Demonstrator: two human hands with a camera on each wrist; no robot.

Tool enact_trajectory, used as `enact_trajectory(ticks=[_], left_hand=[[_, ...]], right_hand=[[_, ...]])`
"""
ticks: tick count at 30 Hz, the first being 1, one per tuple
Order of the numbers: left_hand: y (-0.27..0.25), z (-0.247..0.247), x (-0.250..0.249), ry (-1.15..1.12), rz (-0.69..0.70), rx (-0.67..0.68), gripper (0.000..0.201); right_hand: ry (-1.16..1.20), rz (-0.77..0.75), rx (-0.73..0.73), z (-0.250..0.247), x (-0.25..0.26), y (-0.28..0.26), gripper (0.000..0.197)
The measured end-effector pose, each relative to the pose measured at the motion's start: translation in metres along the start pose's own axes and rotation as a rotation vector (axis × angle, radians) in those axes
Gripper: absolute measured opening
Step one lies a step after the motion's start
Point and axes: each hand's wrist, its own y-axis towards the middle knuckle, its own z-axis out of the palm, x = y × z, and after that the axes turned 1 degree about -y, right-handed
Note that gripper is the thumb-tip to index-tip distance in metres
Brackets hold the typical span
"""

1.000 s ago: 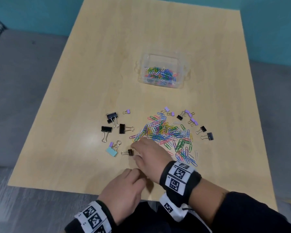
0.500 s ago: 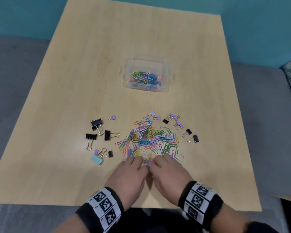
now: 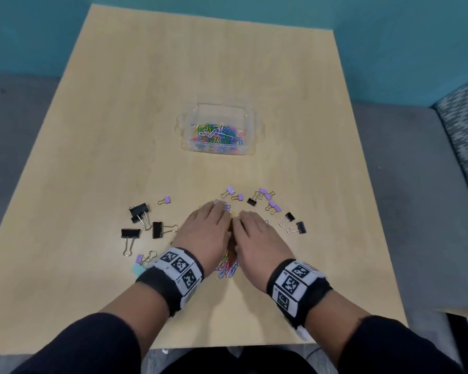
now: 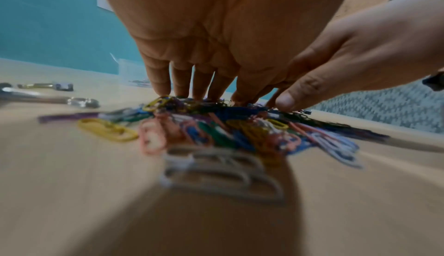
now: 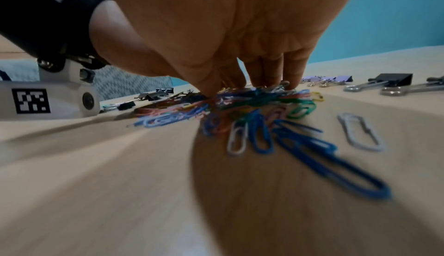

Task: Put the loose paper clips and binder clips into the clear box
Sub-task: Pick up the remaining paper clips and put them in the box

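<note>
A heap of coloured paper clips (image 3: 227, 265) lies on the wooden table, mostly hidden beneath both hands. My left hand (image 3: 206, 228) and right hand (image 3: 257, 236) lie palm down side by side over it. Their straight fingers reach to the heap's far side. In the left wrist view the left fingers (image 4: 182, 81) touch the far edge of the paper clips (image 4: 216, 130), with the right hand (image 4: 360, 60) beside them. The right fingers (image 5: 264, 70) rest likewise on the clips (image 5: 252, 108). The clear box (image 3: 250, 117), partly filled with paper clips, stands farther back at the centre.
Black binder clips (image 3: 139, 211) and a small purple one (image 3: 165, 200) lie left of the hands. Purple binder clips (image 3: 230, 190) and black ones (image 3: 299, 227) lie to the right. A light-blue clip (image 3: 137, 269) sits by the left wristband. The table's near edge (image 3: 227, 344) is close.
Both hands have moved forward from the heap's near side and now cover it. A second ago the right hand was at the heap's left edge and the left hand nearer the table edge.
</note>
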Motion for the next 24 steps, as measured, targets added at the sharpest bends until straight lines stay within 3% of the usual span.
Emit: enact_trajectory(ticks=[5, 8, 12, 14, 18, 21, 24], left_hand=[[-0.024, -0.002, -0.01, -0.076, 0.002, -0.074, 0.041], [-0.046, -0.004, -0.012, -0.087, -0.161, -0.063, 0.052], [-0.067, -0.005, -0.023, -0.063, -0.291, 0.066, 0.078], [-0.064, -0.002, -0.028, -0.056, -0.288, 0.086, 0.08], [-0.052, -0.003, -0.032, -0.112, -0.209, -0.005, 0.065], [-0.039, -0.005, -0.024, -0.103, -0.22, -0.088, 0.06], [-0.026, -0.001, -0.015, -0.086, -0.266, -0.085, 0.064]], right_hand=[[0.054, -0.058, -0.037, 0.0, -0.004, -0.029, 0.05], [0.108, 0.102, -0.032, -0.001, -0.015, -0.055, 0.054], [0.165, 0.307, 0.043, 0.003, -0.01, -0.076, 0.055], [0.176, 0.271, 0.032, 0.005, 0.002, -0.068, 0.057], [0.202, 0.126, -0.036, -0.002, 0.015, -0.044, 0.053], [0.17, 0.137, -0.125, -0.008, 0.003, -0.025, 0.052], [0.125, 0.171, -0.097, -0.005, -0.006, -0.01, 0.055]])
